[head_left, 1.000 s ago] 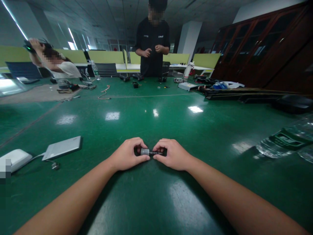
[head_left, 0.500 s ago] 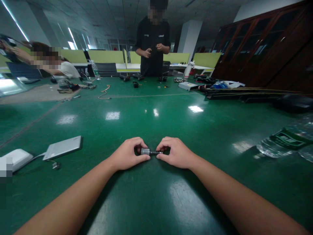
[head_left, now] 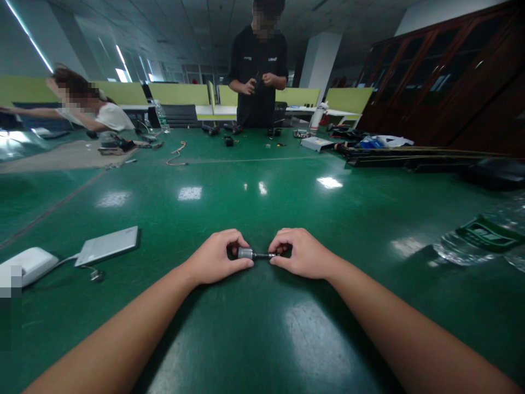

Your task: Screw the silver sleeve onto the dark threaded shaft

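My left hand (head_left: 220,256) pinches a short grey cylinder (head_left: 245,253) between thumb and fingers, just above the green table. A thin dark rod (head_left: 261,256) runs from the right end of that cylinder, in line with it. My right hand (head_left: 301,253) grips the rod's far end, where a few shiny bands show between the fingertips. Whether rod and cylinder are one piece I cannot tell. Both hands face each other, with a stretch of bare rod between them.
The green table (head_left: 229,334) reflects ceiling lights. At left lie a silver flat device (head_left: 107,246) with a cable and a white box (head_left: 28,266). Water bottles (head_left: 478,241) lie at right. Two people, one standing (head_left: 259,65), are across the table among small parts.
My right hand has shifted to the right along with its end of the rod, and more rod shows between my hands. The seated person at left has lowered an arm.
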`<state>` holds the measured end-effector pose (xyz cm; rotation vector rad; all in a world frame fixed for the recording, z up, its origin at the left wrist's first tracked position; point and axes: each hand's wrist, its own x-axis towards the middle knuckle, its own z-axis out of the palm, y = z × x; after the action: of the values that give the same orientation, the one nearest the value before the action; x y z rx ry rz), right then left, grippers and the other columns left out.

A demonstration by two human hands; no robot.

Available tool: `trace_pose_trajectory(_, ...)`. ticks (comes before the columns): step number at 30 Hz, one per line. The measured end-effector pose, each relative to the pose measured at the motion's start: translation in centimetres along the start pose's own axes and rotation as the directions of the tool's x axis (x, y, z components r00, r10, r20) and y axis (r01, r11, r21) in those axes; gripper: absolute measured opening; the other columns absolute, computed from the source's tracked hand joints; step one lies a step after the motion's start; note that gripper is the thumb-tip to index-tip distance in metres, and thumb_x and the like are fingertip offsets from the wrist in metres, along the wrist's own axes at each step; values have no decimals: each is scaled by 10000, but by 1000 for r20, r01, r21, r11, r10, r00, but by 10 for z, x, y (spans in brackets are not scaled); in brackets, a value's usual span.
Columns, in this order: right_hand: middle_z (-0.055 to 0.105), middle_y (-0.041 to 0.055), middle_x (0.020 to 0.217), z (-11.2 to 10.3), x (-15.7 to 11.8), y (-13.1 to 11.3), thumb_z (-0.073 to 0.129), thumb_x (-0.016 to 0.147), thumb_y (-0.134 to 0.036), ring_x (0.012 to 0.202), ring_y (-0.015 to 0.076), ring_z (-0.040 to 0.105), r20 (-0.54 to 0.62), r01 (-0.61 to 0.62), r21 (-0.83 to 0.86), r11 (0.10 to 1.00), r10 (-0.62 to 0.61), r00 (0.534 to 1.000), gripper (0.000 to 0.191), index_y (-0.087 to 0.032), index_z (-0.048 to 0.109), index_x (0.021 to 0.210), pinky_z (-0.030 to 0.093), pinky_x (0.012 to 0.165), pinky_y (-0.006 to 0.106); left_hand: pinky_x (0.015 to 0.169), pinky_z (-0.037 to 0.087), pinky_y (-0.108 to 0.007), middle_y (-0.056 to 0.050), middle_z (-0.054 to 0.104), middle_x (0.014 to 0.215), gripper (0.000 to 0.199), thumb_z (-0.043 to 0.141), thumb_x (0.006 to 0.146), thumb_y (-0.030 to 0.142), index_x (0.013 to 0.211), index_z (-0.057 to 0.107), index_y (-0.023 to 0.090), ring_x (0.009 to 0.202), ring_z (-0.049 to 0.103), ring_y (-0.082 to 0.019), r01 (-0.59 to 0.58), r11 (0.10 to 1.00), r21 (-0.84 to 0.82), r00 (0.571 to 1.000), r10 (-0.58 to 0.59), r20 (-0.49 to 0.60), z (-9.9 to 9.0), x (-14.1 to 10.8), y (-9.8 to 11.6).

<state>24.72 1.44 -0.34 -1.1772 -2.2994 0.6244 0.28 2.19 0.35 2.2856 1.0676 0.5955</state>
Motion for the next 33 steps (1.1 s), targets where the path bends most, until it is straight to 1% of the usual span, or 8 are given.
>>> trace_pose_trajectory(6, 634, 3, 711, -10, 0, 11, 706, 696, -159, 649, 125, 560, 42, -97, 63, 993, 94, 995, 59, -168, 720, 753, 440, 621, 249, 658, 439, -265, -16, 646, 805, 215, 740, 766, 348, 873, 664, 177, 720, 586, -160, -4, 1000, 10, 1000, 4, -9, 0, 0, 0)
trace_pose_trajectory(16, 644, 14, 715, -5, 1, 7, 723, 708, -212, 646, 129, 571, 59, -99, 109, 989, 93, 994, 82, -163, 739, 772, 447, 619, 257, 659, 438, -268, -20, 647, 818, 235, 738, 769, 373, 878, 668, 176, 724, 583, -164, -1, 1000, 13, 1000, 1, -8, 1, -1, -3)
trace_pose_trajectory(19, 692, 30, 780, 2, 1, 2, 724, 715, -206, 690, 140, 593, 35, -91, 168, 982, 86, 996, 156, -168, 751, 865, 474, 665, 274, 665, 442, -271, -19, 640, 816, 224, 734, 770, 359, 878, 660, 177, 734, 585, -168, 3, 1000, 22, 1000, -3, -6, 1, -1, -3)
trace_pose_trajectory(21, 725, 33, 868, 7, 2, -2, 712, 714, -164, 735, 142, 611, 12, -92, 262, 961, 92, 996, 326, -179, 726, 1040, 496, 721, 286, 670, 444, -272, -19, 636, 822, 214, 733, 767, 338, 886, 655, 178, 743, 587, -170, -7, 1000, 28, 1000, 7, -8, 1, -1, -2)
trace_pose_trajectory(23, 735, 31, 896, 11, 2, -6, 708, 710, -143, 753, 143, 613, 1, -96, 293, 951, 100, 995, 386, -178, 704, 1095, 502, 748, 294, 675, 446, -273, -21, 634, 834, 208, 735, 760, 314, 895, 652, 178, 749, 589, -171, -21, 999, 30, 1000, 21, -17, 1, 0, -1)
trace_pose_trajectory(27, 737, 30, 903, 14, 1, -9, 730, 698, -140, 769, 148, 622, -3, -94, 258, 962, 98, 995, 369, -174, 713, 1065, 499, 753, 294, 682, 448, -275, -24, 641, 845, 228, 737, 756, 324, 911, 656, 178, 755, 590, -172, -34, 999, 37, 999, 35, -26, 0, 0, 0)
trace_pose_trajectory(31, 723, 30, 875, 14, 2, -11, 756, 713, -181, 771, 154, 627, -15, -49, 169, 984, 53, 998, 281, -185, 737, 994, 486, 727, 284, 673, 450, -269, -31, 653, 821, 205, 672, 827, 363, 893, 665, 169, 743, 596, -166, -21, 1000, -15, 1000, 21, -15, 0, 0, 1)
trace_pose_trajectory(33, 718, 29, 859, 15, 2, -11, 753, 733, -195, 766, 153, 626, -20, -24, 135, 991, 27, 999, 249, -190, 743, 982, 477, 721, 280, 669, 451, -267, -31, 656, 819, 200, 691, 808, 345, 891, 665, 165, 736, 599, -165, -11, 1000, -28, 1000, 11, -8, 0, 0, 1)
